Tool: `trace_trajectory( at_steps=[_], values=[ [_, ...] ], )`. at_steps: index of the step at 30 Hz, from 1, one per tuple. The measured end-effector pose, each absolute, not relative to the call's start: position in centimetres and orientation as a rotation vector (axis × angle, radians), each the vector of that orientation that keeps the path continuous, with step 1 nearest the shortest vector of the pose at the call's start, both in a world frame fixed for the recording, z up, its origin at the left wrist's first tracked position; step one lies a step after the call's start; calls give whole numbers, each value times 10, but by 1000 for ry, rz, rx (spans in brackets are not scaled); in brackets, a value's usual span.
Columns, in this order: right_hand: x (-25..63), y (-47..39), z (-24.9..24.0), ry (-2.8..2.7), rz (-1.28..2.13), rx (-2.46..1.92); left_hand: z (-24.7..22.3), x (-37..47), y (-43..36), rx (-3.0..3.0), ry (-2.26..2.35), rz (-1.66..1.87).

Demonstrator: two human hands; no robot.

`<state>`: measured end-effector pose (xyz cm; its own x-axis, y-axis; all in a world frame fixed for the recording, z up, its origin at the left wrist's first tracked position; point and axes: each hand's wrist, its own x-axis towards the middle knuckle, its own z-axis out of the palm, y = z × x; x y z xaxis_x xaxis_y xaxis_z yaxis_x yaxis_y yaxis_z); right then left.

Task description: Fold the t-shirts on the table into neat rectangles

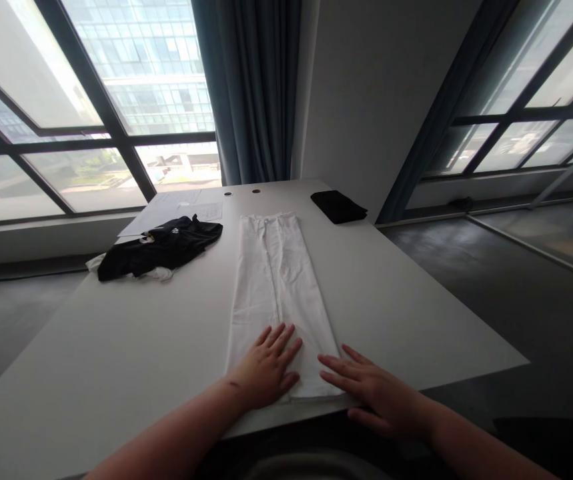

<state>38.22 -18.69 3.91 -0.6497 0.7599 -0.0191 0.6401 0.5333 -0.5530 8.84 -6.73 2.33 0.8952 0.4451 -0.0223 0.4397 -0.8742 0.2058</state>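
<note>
White trousers [283, 273] lie flat and lengthwise on the white table, the waistband at the far end and the leg ends near the front edge. My left hand [269, 367] rests on the lower left leg with its fingers spread. At the lower right corner of the trousers, my right hand [371, 383] is open, its fingertips over the right leg's edge and its thumb near the table's front edge. Neither hand holds anything.
On the table [176, 353], a crumpled black garment [166, 243] with white parts lies at the left. Paper sheets [161, 207] are behind it. A folded black cloth [339, 207] sits at the back right. Curtains [256, 93] and windows stand beyond.
</note>
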Motion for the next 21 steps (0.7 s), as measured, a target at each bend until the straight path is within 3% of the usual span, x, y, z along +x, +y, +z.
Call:
trace_trajectory(
  at_steps=[6, 13, 17, 21],
  values=[
    [399, -194, 34, -2529, 581, -1236, 21, 64, -66, 2792, 606, 38],
    [402, -160, 54, -2536, 510, -1077, 53, 57, -66, 2670, 491, 151],
    [402, -69, 43, -2375, 282, -1309, 61, 78, -14, 2630, 569, 201],
    [379, 68, 32, -2299, 190, -1699, 47, 116, 86, 2658, 1149, 279]
  ],
)
